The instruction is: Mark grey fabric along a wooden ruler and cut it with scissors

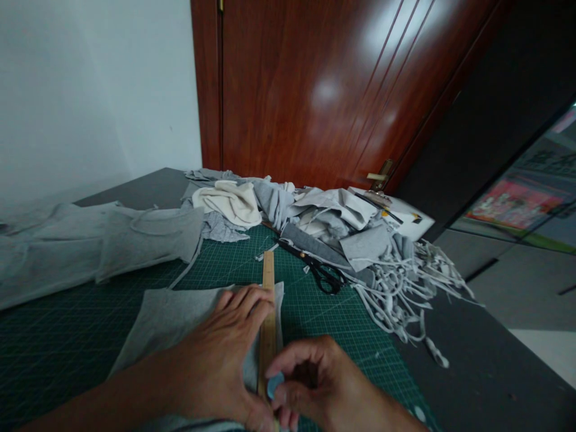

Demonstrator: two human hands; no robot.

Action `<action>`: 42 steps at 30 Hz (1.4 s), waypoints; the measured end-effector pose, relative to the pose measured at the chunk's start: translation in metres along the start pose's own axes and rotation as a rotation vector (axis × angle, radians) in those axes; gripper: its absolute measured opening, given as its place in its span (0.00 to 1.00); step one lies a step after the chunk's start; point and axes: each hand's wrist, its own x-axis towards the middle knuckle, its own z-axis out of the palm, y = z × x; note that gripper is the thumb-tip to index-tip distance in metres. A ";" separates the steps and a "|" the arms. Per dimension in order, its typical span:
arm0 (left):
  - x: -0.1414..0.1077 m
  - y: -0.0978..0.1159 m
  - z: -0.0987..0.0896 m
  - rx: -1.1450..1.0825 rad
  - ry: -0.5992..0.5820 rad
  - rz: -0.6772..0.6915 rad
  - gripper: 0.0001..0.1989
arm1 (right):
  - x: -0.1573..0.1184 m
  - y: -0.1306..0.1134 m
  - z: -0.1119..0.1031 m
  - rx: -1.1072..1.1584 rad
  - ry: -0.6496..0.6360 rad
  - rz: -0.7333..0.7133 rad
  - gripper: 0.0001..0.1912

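A wooden ruler [269, 276] lies lengthwise on a grey piece of fabric [180, 315], close to the fabric's right edge. My left hand [225, 348] is spread over fabric and ruler, its fingertips at the ruler's upper part and its thumb low on the ruler. Between the thumb and fingers of my right hand [319, 381] is a piece of blue tailor's chalk [274, 384], held against the ruler's right side. The ruler's lower end is partly hidden by my hands.
A green cutting mat [337, 324] covers much of the table. Black scissors [324, 276] lie beyond the ruler. Grey and cream cloth scraps [229, 201] are heaped at the back, with tangled fabric strips [396, 294] at right. Sewn grey pieces [148, 240] lie at left.
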 end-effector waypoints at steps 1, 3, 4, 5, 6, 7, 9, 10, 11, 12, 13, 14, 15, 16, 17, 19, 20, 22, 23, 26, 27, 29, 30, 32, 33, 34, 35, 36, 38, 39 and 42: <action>0.000 0.000 0.000 -0.002 -0.005 -0.005 0.54 | 0.001 0.000 0.000 0.002 0.002 0.005 0.29; 0.001 -0.001 -0.001 -0.006 -0.025 -0.006 0.53 | 0.002 0.001 0.001 0.005 0.003 0.002 0.29; 0.001 -0.001 -0.001 -0.006 -0.037 -0.001 0.53 | 0.003 0.002 0.001 0.006 0.002 -0.001 0.29; 0.001 -0.002 -0.001 -0.006 -0.046 0.006 0.52 | 0.003 0.002 0.001 0.006 -0.001 -0.003 0.28; 0.001 -0.003 -0.001 -0.004 -0.057 0.013 0.51 | 0.003 0.003 0.001 0.004 -0.005 -0.005 0.27; 0.001 -0.003 -0.001 -0.002 -0.065 0.018 0.51 | 0.003 0.003 0.001 0.002 -0.012 -0.006 0.27; 0.000 -0.003 -0.002 0.000 -0.070 0.020 0.51 | 0.002 0.003 0.001 0.001 -0.024 -0.007 0.25; 0.000 -0.003 -0.003 -0.004 -0.067 0.022 0.51 | 0.002 0.003 0.000 -0.003 -0.029 -0.007 0.25; 0.000 -0.003 -0.004 -0.012 -0.059 0.026 0.50 | 0.001 0.002 0.000 -0.008 -0.033 -0.006 0.24; 0.000 -0.003 -0.005 -0.021 -0.050 0.032 0.48 | 0.001 0.001 -0.001 -0.016 -0.038 -0.004 0.23; 0.000 -0.003 -0.006 -0.029 -0.044 0.039 0.47 | 0.000 -0.001 -0.003 -0.029 -0.039 -0.007 0.22; 0.000 -0.003 -0.007 -0.033 -0.044 0.043 0.47 | -0.001 -0.003 -0.004 -0.050 -0.040 -0.011 0.20; 0.000 -0.003 -0.007 -0.034 -0.048 0.042 0.47 | -0.002 -0.006 -0.005 -0.079 -0.040 -0.017 0.18; 0.001 -0.004 -0.008 -0.034 -0.056 0.040 0.47 | -0.003 -0.009 -0.007 -0.114 -0.038 -0.022 0.16; 0.001 -0.005 -0.008 -0.035 -0.060 0.039 0.47 | -0.005 -0.013 -0.008 -0.155 -0.033 -0.025 0.14; 0.001 -0.007 -0.007 -0.041 -0.056 0.049 0.48 | -0.007 -0.021 -0.011 -0.233 -0.030 -0.022 0.10; 0.000 -0.008 -0.007 -0.042 -0.052 0.054 0.48 | -0.008 -0.024 -0.012 -0.261 -0.032 -0.020 0.09; 0.000 -0.009 -0.006 -0.034 -0.060 0.050 0.49 | -0.010 -0.028 -0.014 -0.295 -0.046 -0.022 0.08; 0.000 -0.009 -0.005 -0.027 -0.068 0.039 0.50 | -0.011 -0.030 -0.014 -0.304 -0.052 -0.027 0.08; -0.001 -0.010 -0.003 -0.021 -0.069 0.029 0.54 | -0.012 -0.033 -0.013 -0.318 -0.060 -0.044 0.08; -0.001 -0.010 -0.003 -0.025 -0.057 0.033 0.55 | -0.012 -0.033 -0.013 -0.321 -0.060 -0.047 0.08; -0.002 -0.010 -0.003 -0.032 -0.042 0.045 0.54 | -0.013 -0.035 -0.012 -0.319 -0.064 -0.046 0.07; -0.002 -0.010 -0.003 -0.032 -0.043 0.048 0.53 | -0.013 -0.035 -0.012 -0.317 -0.065 -0.046 0.07; -0.001 -0.008 -0.005 -0.028 -0.054 0.044 0.50 | -0.013 -0.037 -0.011 -0.313 -0.066 -0.045 0.06; -0.001 -0.008 -0.006 -0.025 -0.065 0.036 0.49 | -0.013 -0.037 -0.011 -0.314 -0.067 -0.046 0.05; 0.000 -0.007 -0.007 -0.022 -0.077 0.028 0.48 | -0.013 -0.038 -0.011 -0.320 -0.066 -0.048 0.05; 0.001 -0.006 -0.007 -0.020 -0.086 0.021 0.48 | -0.013 -0.038 -0.011 -0.331 -0.065 -0.052 0.04; 0.001 -0.005 -0.008 -0.019 -0.092 0.016 0.49 | -0.013 -0.038 -0.011 -0.342 -0.063 -0.055 0.04; 0.002 -0.004 -0.008 -0.015 -0.092 0.005 0.52 | -0.013 -0.039 -0.011 -0.365 -0.058 -0.059 0.03; 0.002 -0.004 -0.007 -0.012 -0.091 0.003 0.54 | -0.013 -0.039 -0.011 -0.378 -0.056 -0.058 0.02; 0.001 -0.004 -0.005 -0.007 -0.074 -0.012 0.59 | -0.014 -0.040 -0.012 -0.423 -0.056 -0.046 0.05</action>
